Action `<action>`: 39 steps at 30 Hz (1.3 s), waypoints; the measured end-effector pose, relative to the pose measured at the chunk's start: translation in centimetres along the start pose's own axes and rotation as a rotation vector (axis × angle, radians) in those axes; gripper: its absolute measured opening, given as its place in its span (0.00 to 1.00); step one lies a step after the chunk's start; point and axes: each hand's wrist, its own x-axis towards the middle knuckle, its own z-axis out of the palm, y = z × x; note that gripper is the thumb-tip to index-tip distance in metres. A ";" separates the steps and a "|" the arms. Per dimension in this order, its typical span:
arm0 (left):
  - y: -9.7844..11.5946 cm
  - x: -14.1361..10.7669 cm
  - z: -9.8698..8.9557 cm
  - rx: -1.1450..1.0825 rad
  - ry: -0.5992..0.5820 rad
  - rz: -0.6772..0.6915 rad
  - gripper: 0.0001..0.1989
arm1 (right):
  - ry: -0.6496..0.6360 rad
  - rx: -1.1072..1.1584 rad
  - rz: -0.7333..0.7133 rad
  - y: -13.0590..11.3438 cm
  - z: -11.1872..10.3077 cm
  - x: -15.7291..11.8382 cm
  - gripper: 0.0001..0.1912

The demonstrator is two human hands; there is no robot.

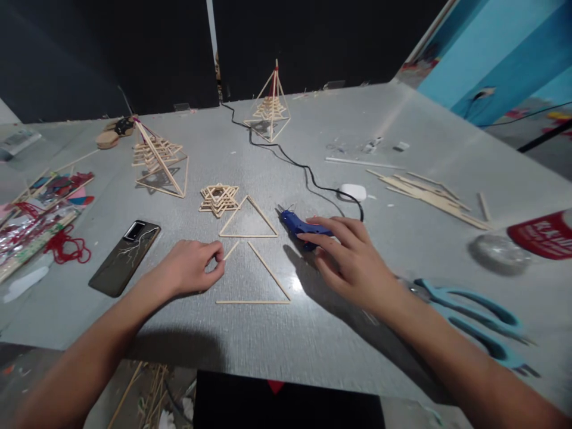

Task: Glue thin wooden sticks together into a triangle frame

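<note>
Left hand [196,266] on a stick [231,251]; right hand [346,253] at the glue gun [306,229].

Left thumb and forefinger pinch the stick, above two loose sticks [269,271] on the table [179,330]. Right fingers spread and curved over the glue gun's handle; firmness of hold cannot be told. Nozzle points toward a stick triangle [249,235], with the stacked star [218,199] just beside it. Phone [125,257] lies left of the left hand; scissors [473,316] lie by the right forearm.
</note>
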 end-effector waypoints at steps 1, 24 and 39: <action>0.0 0.1 0.1 -0.009 0.008 0.012 0.08 | -0.001 -0.003 -0.008 0.0 0.0 0.0 0.21; 1.1 0.4 1.6 -0.114 0.129 0.073 0.07 | 0.000 0.001 -0.016 -0.3 0.1 0.0 0.20; 1.6 0.2 0.6 -0.018 0.053 -0.003 0.09 | -0.012 -0.022 -0.025 -0.3 0.1 0.0 0.20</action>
